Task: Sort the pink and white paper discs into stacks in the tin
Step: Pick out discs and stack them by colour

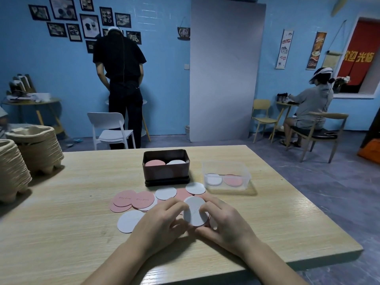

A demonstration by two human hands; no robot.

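Left hand [162,221] and right hand [224,221]: fingers curled, both pinching one held white disc [194,211] by its opposite edges, its face tilted up toward the camera. Cannot tell whether more discs lie behind it. Held disc is on the near side of the tin [166,173], above the table [61,223].

Loose discs [165,193], pink and white, lie partly overlapping between tin and hands, spreading to the tin's near left.

Tin interior: pink stack [155,163] in the left half, white stack [176,162] in the right half, side by side.

Clear plastic box [226,167] just right of the tin, holding one white and one pink disc.

Pulp tray stacks [39,147] well left of the tin.
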